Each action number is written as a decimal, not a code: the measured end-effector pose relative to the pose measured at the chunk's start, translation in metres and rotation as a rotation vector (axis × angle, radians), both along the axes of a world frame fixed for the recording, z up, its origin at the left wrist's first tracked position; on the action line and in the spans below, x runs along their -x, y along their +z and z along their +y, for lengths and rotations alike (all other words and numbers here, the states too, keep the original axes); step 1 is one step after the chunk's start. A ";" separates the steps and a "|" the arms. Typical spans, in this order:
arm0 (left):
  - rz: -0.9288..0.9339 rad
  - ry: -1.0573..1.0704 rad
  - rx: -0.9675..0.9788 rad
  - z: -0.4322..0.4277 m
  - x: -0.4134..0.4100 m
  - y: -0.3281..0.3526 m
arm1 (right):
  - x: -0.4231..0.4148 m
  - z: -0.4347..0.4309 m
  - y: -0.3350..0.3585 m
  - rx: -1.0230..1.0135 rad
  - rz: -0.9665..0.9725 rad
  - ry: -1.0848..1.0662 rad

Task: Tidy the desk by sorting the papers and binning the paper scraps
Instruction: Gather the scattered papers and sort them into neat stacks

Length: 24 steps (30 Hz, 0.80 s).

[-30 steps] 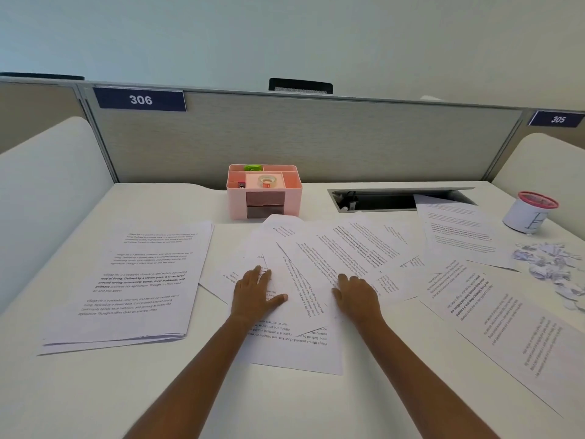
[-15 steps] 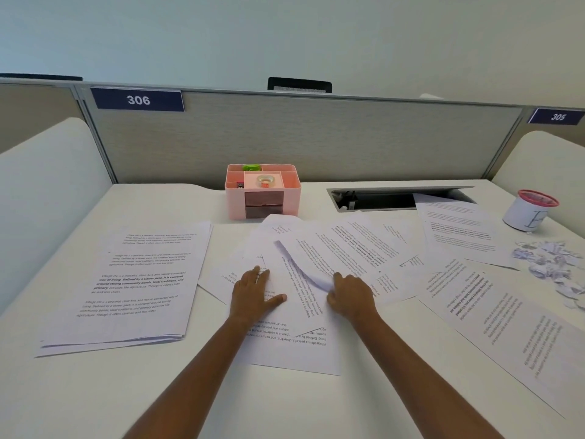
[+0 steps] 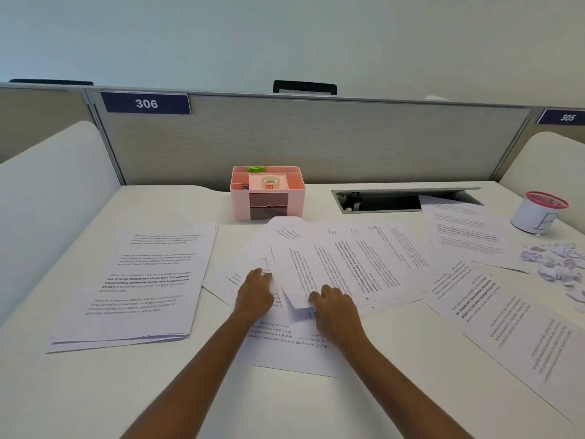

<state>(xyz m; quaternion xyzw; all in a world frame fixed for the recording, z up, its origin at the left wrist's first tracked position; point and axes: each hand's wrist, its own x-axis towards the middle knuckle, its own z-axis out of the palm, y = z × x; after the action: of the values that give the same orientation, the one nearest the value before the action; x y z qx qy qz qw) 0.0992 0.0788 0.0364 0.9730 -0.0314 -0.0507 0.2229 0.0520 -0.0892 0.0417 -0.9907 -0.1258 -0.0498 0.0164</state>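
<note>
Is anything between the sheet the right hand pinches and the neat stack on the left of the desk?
Only the left hand, resting on the loose sheets directly between the pinched sheet and the stack. The right hand grips that sheet's raised near corner. Nothing else visible stands in that path.

White printed papers (image 3: 348,267), pink organizer (image 3: 267,198), navy sign (image 3: 146,103)

A squared stack (image 3: 136,280) lies front-left of the organizer (image 3: 267,198), printed sheets (image 3: 364,264) fan overlapping before it, and crumpled scraps (image 3: 557,264) are heaped far right.
</note>
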 end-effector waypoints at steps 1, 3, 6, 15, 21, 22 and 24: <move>0.004 0.013 -0.005 0.000 0.001 0.002 | 0.003 0.002 0.001 -0.012 -0.035 -0.007; 0.002 0.052 -0.032 0.001 0.001 0.005 | 0.008 0.007 0.003 -0.043 0.013 -0.006; -0.039 0.140 -0.057 0.011 0.004 0.006 | 0.010 0.006 0.002 -0.115 0.238 -0.026; -0.071 0.287 0.251 0.042 0.009 0.008 | 0.005 0.013 0.007 -0.098 0.260 -0.043; -0.054 0.272 0.193 0.040 0.016 0.013 | 0.003 0.009 0.008 -0.087 0.196 -0.024; -0.040 0.275 0.152 0.038 0.017 0.014 | 0.002 0.008 0.008 -0.090 0.193 -0.024; 0.004 0.287 0.057 0.035 0.020 0.017 | 0.001 0.007 0.008 -0.090 0.188 -0.028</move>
<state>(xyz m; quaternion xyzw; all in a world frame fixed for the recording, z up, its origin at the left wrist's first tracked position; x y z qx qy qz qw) 0.0791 0.1138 0.0535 0.9607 0.1072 -0.0195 0.2553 0.0508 -0.0822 0.0499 -0.9909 -0.1073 0.0376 0.0718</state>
